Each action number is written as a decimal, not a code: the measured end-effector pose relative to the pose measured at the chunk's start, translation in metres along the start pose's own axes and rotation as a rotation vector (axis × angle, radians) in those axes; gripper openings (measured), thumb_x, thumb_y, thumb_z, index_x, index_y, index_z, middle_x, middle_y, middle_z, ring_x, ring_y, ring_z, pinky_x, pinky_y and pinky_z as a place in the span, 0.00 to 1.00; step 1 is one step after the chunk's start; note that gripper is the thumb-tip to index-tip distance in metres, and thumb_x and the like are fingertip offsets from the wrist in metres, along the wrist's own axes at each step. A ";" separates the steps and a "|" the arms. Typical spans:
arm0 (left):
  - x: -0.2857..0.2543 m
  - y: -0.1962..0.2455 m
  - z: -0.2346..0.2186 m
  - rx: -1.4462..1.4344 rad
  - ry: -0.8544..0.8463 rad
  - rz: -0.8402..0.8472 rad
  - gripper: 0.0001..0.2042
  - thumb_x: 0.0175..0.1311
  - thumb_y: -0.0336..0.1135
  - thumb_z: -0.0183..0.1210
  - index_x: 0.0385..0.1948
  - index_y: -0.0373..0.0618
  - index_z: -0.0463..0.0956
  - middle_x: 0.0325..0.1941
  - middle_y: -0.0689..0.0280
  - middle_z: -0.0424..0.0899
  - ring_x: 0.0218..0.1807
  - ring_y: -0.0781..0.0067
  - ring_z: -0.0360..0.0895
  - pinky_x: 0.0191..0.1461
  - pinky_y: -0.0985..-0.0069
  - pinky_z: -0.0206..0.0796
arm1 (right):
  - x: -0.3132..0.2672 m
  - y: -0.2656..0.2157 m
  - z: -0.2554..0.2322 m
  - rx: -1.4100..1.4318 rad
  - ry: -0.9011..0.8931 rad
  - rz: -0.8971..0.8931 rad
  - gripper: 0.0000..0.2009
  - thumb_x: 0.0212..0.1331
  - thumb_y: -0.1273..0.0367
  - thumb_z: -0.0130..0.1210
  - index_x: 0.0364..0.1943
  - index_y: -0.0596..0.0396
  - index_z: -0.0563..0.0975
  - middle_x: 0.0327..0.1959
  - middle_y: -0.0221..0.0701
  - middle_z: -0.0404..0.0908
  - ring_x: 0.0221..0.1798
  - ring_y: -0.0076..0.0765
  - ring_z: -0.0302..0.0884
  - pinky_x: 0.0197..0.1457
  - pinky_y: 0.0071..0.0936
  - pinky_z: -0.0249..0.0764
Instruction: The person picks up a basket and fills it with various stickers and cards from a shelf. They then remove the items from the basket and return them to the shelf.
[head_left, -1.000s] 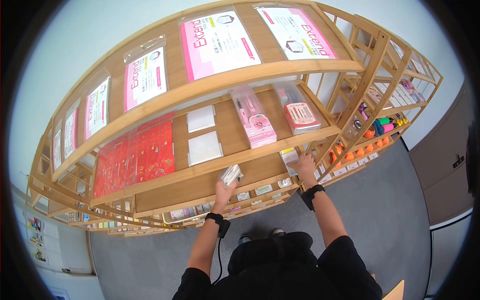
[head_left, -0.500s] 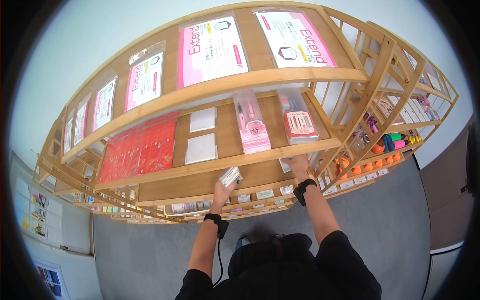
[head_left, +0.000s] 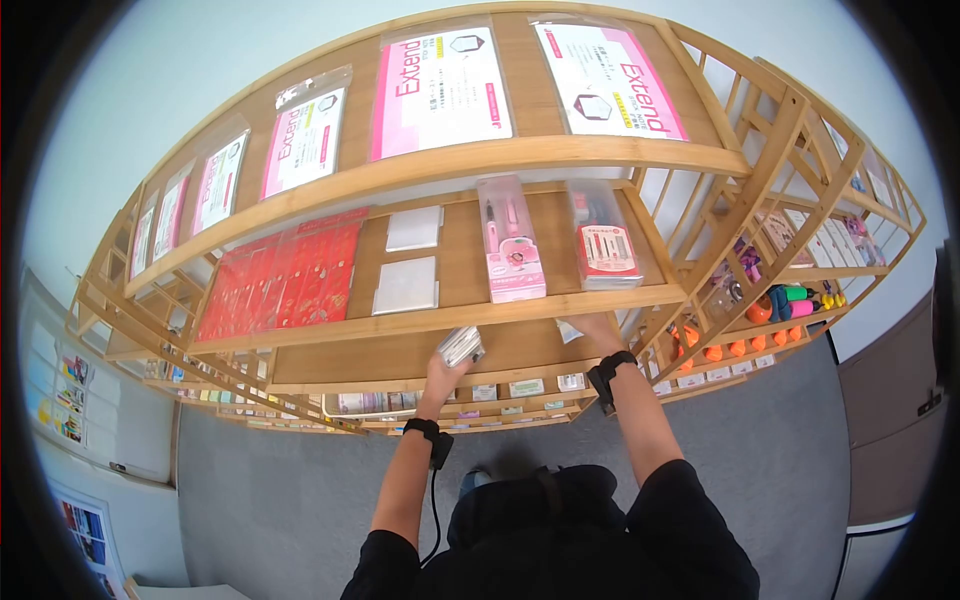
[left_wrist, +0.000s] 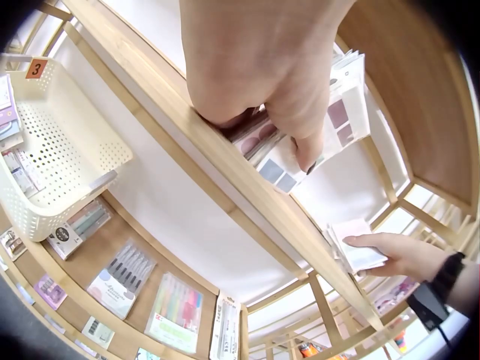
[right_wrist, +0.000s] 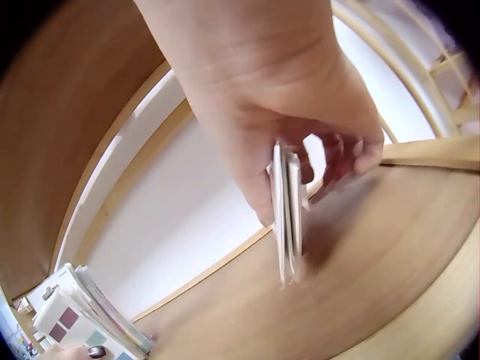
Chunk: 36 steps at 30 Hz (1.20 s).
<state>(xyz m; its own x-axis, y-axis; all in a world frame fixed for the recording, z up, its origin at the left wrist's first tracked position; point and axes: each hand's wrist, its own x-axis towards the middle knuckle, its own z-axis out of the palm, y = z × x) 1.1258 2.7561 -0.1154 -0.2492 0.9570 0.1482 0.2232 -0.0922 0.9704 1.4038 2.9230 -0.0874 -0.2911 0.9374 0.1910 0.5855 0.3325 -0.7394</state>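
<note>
My left hand (head_left: 447, 378) grips a thick stack of flat packets (left_wrist: 346, 112) printed with colour swatches, just above the lower shelf board (head_left: 350, 362). Thumb and fingers clasp the stack from its two faces. Farther right, under the shelf above, my right hand (right_wrist: 300, 97) pinches a thin stack of white packets (right_wrist: 287, 217). These stand on edge in the right wrist view, their lower end close over the wooden board. In the head view the upper shelf's front rail partly hides the right fingers.
On the shelf above lie red packets (head_left: 285, 275), white squares (head_left: 406, 286), a pink boxed set (head_left: 514, 255) and a clear case (head_left: 606, 250). Sheets marked Extend (head_left: 445, 92) cover the top. A cream basket (left_wrist: 67, 142) and pen packs (left_wrist: 124, 277) sit lower down.
My right hand has moved deeper under the upper shelf, and the packet that lay beneath its fingers is now held in a pinch. My left hand keeps its stack in nearly the same place.
</note>
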 end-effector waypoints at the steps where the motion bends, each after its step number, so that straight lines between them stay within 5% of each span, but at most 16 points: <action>1: 0.000 -0.001 0.000 0.003 -0.001 0.009 0.22 0.47 0.29 0.60 0.47 0.33 0.70 0.45 0.57 0.79 0.47 0.69 0.76 0.52 0.76 0.65 | -0.002 0.000 0.005 0.035 -0.106 -0.012 0.33 0.43 0.56 0.64 0.55 0.53 0.67 0.53 0.43 0.72 0.58 0.42 0.66 0.56 0.35 0.64; 5: 0.002 0.001 -0.004 -0.048 0.006 0.012 0.21 0.47 0.31 0.61 0.46 0.33 0.71 0.44 0.57 0.80 0.45 0.71 0.76 0.49 0.76 0.66 | -0.038 -0.069 -0.009 0.038 -0.240 -0.056 0.26 0.46 0.58 0.62 0.49 0.55 0.72 0.50 0.43 0.74 0.53 0.46 0.71 0.54 0.35 0.67; 7: 0.004 0.000 -0.008 -0.045 -0.006 -0.064 0.21 0.47 0.30 0.60 0.45 0.33 0.72 0.44 0.57 0.80 0.45 0.72 0.76 0.48 0.76 0.66 | -0.051 -0.085 0.003 0.203 -0.449 -0.037 0.19 0.45 0.61 0.64 0.41 0.56 0.78 0.41 0.41 0.78 0.44 0.42 0.76 0.48 0.31 0.70; 13: 0.010 0.003 -0.025 -0.040 -0.113 -0.095 0.20 0.47 0.30 0.59 0.45 0.34 0.73 0.43 0.60 0.80 0.43 0.75 0.75 0.47 0.77 0.66 | -0.060 -0.113 0.059 0.132 -0.311 -0.404 0.19 0.43 0.60 0.64 0.38 0.55 0.79 0.46 0.41 0.76 0.49 0.47 0.72 0.51 0.34 0.69; 20: 0.014 -0.010 -0.053 0.006 -0.415 -0.139 0.28 0.41 0.32 0.64 0.48 0.34 0.69 0.44 0.59 0.79 0.44 0.72 0.75 0.50 0.77 0.66 | -0.059 -0.103 0.085 0.072 -0.190 -0.445 0.17 0.42 0.63 0.64 0.35 0.60 0.79 0.46 0.40 0.76 0.51 0.47 0.70 0.52 0.34 0.68; 29: 0.021 0.023 -0.050 0.135 -0.258 -0.029 0.27 0.38 0.37 0.69 0.42 0.33 0.72 0.39 0.55 0.80 0.41 0.66 0.78 0.46 0.72 0.68 | -0.062 -0.126 0.107 -0.151 -0.178 -0.298 0.27 0.51 0.57 0.57 0.52 0.59 0.68 0.50 0.49 0.70 0.53 0.55 0.65 0.56 0.41 0.63; 36: 0.022 -0.001 -0.049 0.018 -0.195 0.084 0.25 0.36 0.36 0.71 0.38 0.33 0.74 0.36 0.57 0.81 0.38 0.68 0.79 0.43 0.74 0.68 | -0.063 -0.126 0.108 -0.015 -0.279 -0.157 0.34 0.44 0.55 0.63 0.51 0.64 0.65 0.51 0.50 0.69 0.55 0.54 0.64 0.58 0.41 0.61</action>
<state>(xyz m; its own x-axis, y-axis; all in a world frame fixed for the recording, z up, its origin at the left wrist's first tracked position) 1.0740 2.7640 -0.1036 -0.0428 0.9815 0.1867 0.2523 -0.1702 0.9526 1.2672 2.8108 -0.0760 -0.5740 0.8106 0.1155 0.5278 0.4742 -0.7047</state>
